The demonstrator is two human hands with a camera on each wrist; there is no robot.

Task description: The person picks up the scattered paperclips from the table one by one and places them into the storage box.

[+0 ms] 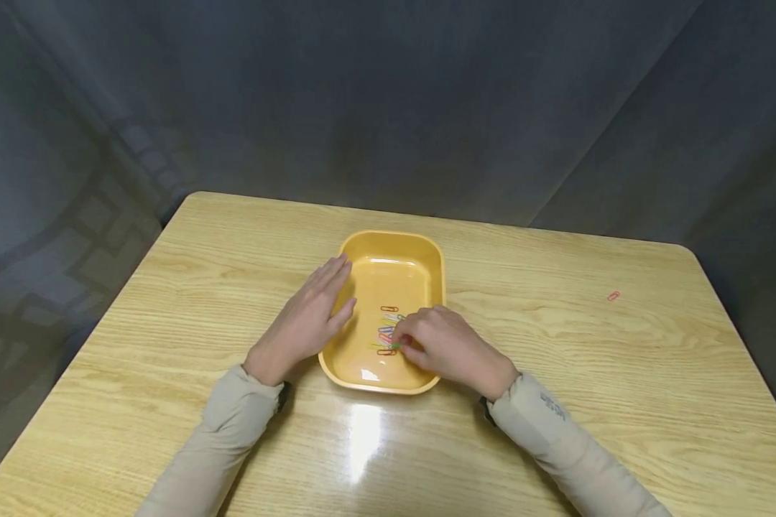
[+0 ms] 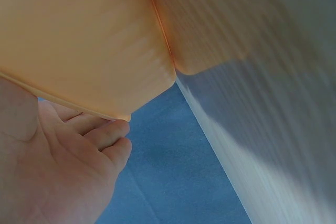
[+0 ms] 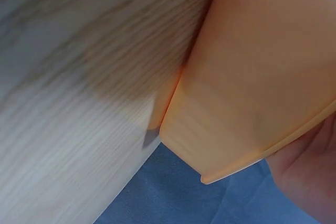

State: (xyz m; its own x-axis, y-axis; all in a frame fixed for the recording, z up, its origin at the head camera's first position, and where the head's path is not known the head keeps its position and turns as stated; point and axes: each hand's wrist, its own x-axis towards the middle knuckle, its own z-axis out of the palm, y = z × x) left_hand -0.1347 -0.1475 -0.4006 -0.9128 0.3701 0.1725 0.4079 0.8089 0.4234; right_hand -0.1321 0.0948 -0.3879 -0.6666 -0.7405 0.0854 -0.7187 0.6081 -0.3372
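Observation:
A yellow tray [image 1: 397, 269] stands on the table, with several coloured paper clips [image 1: 388, 332] loosely grouped on its floor. My left hand [image 1: 310, 309] lies along the tray's left rim, fingers straight, thumb over the inside. In the left wrist view, that hand's fingers [image 2: 107, 135] touch the rim from above. Over the right rim reaches my right hand [image 1: 449, 348], its thumb and index finger meeting at a green paper clip [image 1: 395, 346] and appearing to pinch it. The right wrist view shows only part of this hand [image 3: 307, 174]; its fingertips are hidden behind the tray wall.
A single red paper clip [image 1: 613, 296] lies on the wooden table [image 1: 537, 287], well to the right of the tray. Dark curtains [image 1: 388, 108] hang behind the table's far edge and at both sides.

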